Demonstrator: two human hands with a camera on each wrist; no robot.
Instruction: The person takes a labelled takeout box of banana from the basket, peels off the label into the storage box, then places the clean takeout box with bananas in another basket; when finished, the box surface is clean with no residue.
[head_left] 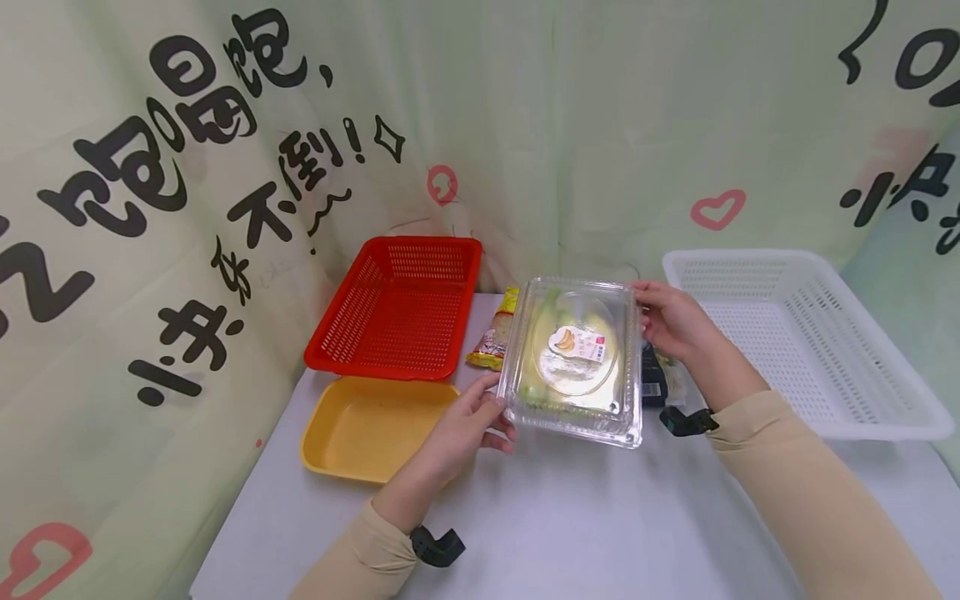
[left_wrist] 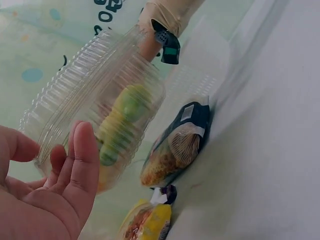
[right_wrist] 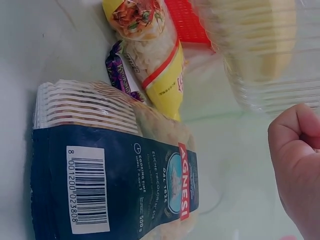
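A clear plastic clamshell box [head_left: 573, 375] with a banana label and yellow-green fruit inside is held above the table, tilted toward the head camera. My left hand [head_left: 474, 423] pinches its lower left rim; the left wrist view shows the thumb [left_wrist: 22, 147] and fingers either side of that corner. On the upper right edge, my right hand [head_left: 675, 321] grips the box, with some fingers hidden behind it. Behind the box lies a dark blue bag of pasta [right_wrist: 125, 175], mostly covered in the head view. Beside that is a yellow-ended food packet [head_left: 495, 335].
A red basket [head_left: 393, 372] stands at the back left, with a yellow tray [head_left: 360, 467] in front of it. To the right is a white perforated basket [head_left: 862, 417]. A small purple wrapper [right_wrist: 120, 72] lies between the packet and the pasta. Curtains [head_left: 600, 150] enclose the table [head_left: 570, 525].
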